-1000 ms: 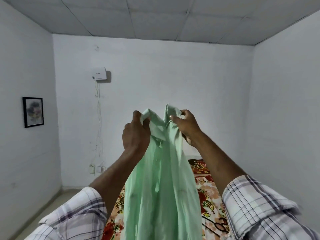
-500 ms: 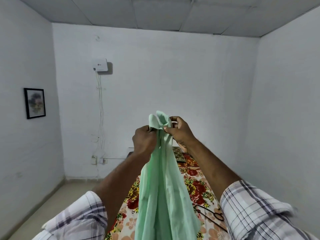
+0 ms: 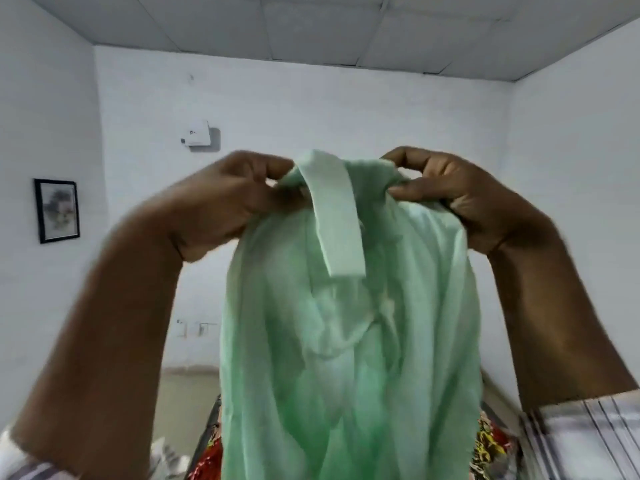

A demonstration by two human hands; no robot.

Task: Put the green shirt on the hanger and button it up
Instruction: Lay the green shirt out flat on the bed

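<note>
The pale green shirt [image 3: 349, 341] hangs in front of me, held up by its top edge. My left hand [image 3: 221, 202] pinches the cloth at the upper left. My right hand [image 3: 450, 192] pinches it at the upper right. A flat green strip, a collar or placket end, folds over between the hands and hangs down the front. The shirt's lower part runs out of the frame at the bottom. No hanger is in view. The picture is blurred by motion.
A bed with a red and yellow flowered cover [image 3: 488, 441] shows on both sides below the shirt. White walls surround the room, with a white box [image 3: 197, 133] and wall sockets [image 3: 194, 329] on the far wall and a framed picture [image 3: 57, 211] at left.
My hands have come much closer to the camera and moved apart, spreading the top of the shirt. Before, they held it bunched together at arm's length.
</note>
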